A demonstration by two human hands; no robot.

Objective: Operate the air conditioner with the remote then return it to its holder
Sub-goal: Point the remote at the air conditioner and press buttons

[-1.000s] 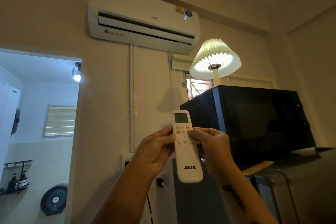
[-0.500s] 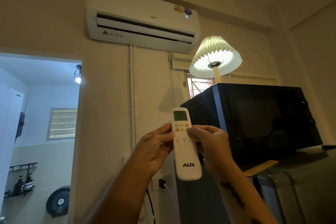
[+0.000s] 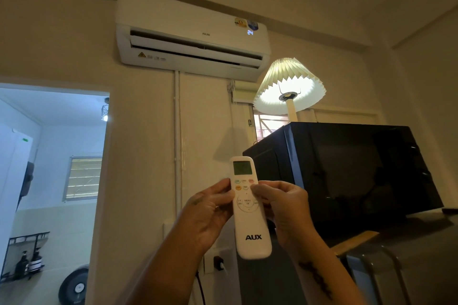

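Observation:
A white AUX remote (image 3: 250,228) with a small green screen stands upright in front of me, screen end up. My left hand (image 3: 208,213) grips its left edge. My right hand (image 3: 282,208) grips its right edge, with the thumb resting on the coloured buttons below the screen. High on the wall hangs the white air conditioner (image 3: 190,20); its louvre is open and a lit "24" shows at its right end. No remote holder is visible.
A black microwave (image 3: 347,176) sits on a grey fridge (image 3: 409,260) at right, with a lit pleated lamp (image 3: 290,86) on top. A doorway (image 3: 54,181) at left opens onto a bathroom. A wall socket with a plug (image 3: 218,261) sits below the hands.
The "24" display on the air conditioner has lit up. My right thumb has shifted slightly on the upper buttons. The view has tilted a little; both hands keep hold of the remote.

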